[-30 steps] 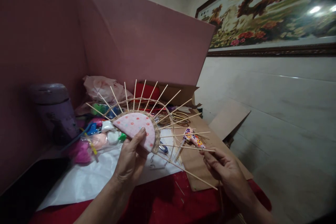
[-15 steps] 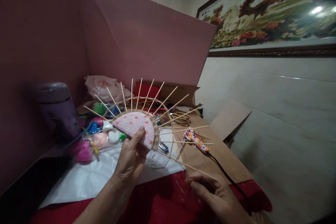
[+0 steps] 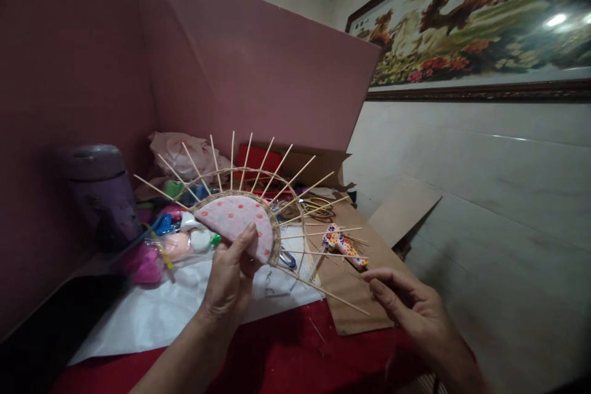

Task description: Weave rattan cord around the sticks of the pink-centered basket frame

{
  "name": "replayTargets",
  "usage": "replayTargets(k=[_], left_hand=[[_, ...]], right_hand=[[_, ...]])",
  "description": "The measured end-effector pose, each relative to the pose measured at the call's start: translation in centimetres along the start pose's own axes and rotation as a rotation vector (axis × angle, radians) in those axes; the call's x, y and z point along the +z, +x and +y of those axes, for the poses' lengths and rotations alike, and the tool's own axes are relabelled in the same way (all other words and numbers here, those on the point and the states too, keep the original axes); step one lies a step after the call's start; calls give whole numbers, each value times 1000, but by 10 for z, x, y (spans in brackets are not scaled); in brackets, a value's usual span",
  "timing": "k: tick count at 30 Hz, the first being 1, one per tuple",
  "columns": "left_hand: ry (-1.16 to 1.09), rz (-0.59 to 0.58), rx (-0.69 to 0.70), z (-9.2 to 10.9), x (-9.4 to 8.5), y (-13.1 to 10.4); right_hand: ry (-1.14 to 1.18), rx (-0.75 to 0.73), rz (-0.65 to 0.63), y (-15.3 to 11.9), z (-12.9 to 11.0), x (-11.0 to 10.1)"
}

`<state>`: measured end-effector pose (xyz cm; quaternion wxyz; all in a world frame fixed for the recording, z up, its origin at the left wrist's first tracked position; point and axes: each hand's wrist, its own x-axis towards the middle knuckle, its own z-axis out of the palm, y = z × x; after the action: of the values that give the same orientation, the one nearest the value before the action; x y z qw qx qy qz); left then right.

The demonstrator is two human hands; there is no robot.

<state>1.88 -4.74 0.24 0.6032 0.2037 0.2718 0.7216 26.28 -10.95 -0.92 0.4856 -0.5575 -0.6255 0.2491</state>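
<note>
In my left hand [image 3: 235, 271] is a half-round piece covered in pink dotted fabric [image 3: 235, 218], the thumb pressed on its face. Thin wooden sticks [image 3: 298, 172] fan out from its curved, twine-wrapped edge. An outer ring of twisted twine [image 3: 302, 221] links the sticks partway along. To the right, my right hand [image 3: 406, 305] is closed in a pinch on a thin strand of twine [image 3: 348, 268], which runs toward the lower right sticks. The lowest stick points at this hand without touching it. My left fingers are mostly hidden behind the piece.
Bags of coloured clay [image 3: 175, 243] lie at the left near a purple flask [image 3: 99, 197]. A flower-patterned tool [image 3: 346, 247] rests on brown cardboard [image 3: 360, 314]. White paper [image 3: 152, 314] and red cloth [image 3: 277, 351] cover the table. A pink panel [image 3: 253, 61] rises behind.
My right hand has moved right and upward, away from the lowest stick, drawing the strand out. The fan-like piece has turned slightly in my left hand.
</note>
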Motion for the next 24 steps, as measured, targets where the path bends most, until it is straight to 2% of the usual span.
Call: replayTargets(k=[3,6,9,12,14,19,24], left_hand=[[1,-16,19,-1,1,-2],[-3,-44,14,-1,3,-4],[-4,-57,14,-1,4,-5],[-2,-80,28,-2,3,-6],[-3,-100,34,-2,3,-6],[-13,-103,27,-2,3,-6],[-6,-112,18,-2,4,-7]], right_hand=[[-68,-73,74,-4,-15,2],[-65,-108,23,-13,-29,14],[55,-2,-96,-22,-36,34],[219,149,-120,-27,-35,51],[267,183,-131,-29,-33,59],[202,123,-197,-27,-29,68],[34,14,-119,-24,-20,75]])
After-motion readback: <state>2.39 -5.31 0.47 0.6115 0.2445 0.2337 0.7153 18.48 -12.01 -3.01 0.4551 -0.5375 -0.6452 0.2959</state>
